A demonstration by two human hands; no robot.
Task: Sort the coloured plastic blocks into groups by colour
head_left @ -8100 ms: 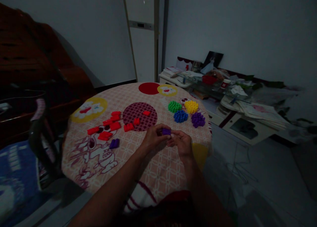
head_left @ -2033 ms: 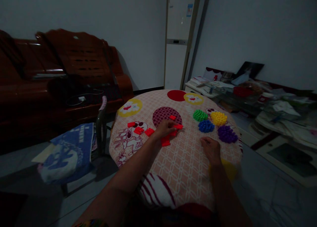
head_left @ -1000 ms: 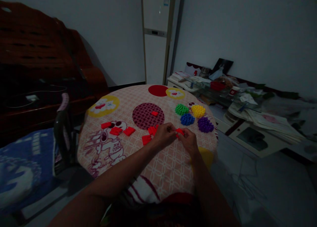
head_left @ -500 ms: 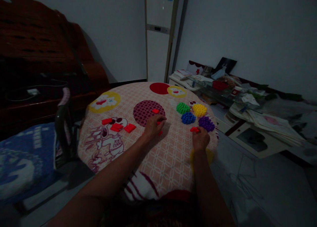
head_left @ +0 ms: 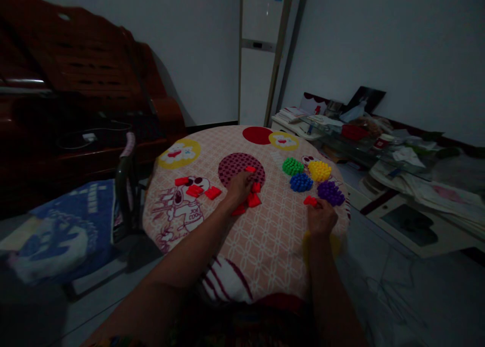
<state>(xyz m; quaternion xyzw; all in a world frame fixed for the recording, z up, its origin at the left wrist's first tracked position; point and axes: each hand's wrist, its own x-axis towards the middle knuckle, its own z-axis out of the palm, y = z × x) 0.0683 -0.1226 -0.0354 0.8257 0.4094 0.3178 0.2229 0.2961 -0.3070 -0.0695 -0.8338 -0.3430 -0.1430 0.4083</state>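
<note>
My left hand (head_left: 240, 186) reaches over the dark red circle on the tablecloth, its fingers pinched at a small red plastic piece (head_left: 250, 169). Other red pieces (head_left: 253, 200) lie just beside and below that hand, partly hidden by it. On the right, my right hand (head_left: 321, 218) grips another red piece (head_left: 310, 201) between thumb and fingers. Just beyond it sit knobbly clusters: purple (head_left: 331, 193), blue (head_left: 301, 182), green (head_left: 293, 166) and yellow (head_left: 320, 170). Three red pieces or groups (head_left: 195, 191) lie at the table's left.
A patterned cloth covers the round table (head_left: 280, 246). At the left stands a chair (head_left: 127, 195) with a blue cloth (head_left: 76, 231), and behind it a wooden bench (head_left: 102, 74). A low cabinet (head_left: 409, 220) piled with papers and clutter stands to the right.
The view has turned left, so everything sits farther right. My left hand has moved away from me to the farther red piece, uncovering red pieces nearer me. My right hand still holds its piece.
</note>
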